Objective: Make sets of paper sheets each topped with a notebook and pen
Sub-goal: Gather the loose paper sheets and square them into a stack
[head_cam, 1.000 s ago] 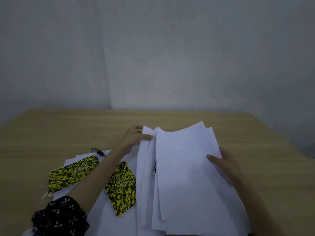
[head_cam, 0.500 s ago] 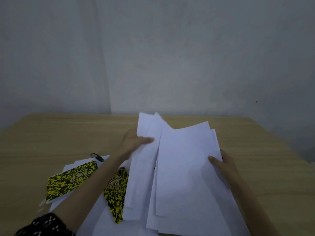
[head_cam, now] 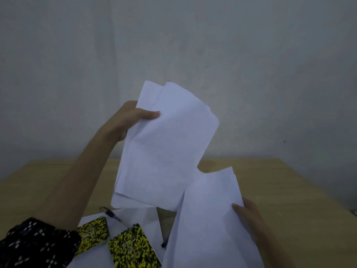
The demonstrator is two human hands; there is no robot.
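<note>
The left hand pinches a raised bunch of sheets, long axis toward 1 o'clock; the right hand grips a second bunch at 5 o'clock. Two notebooks and two pens lie on paper at 7 o'clock.

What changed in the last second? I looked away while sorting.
The left hand lifted its bunch of white paper sheets up off the pile. The right hand still holds the other white sheets. Both yellow-and-black speckled notebooks stayed put.
</note>
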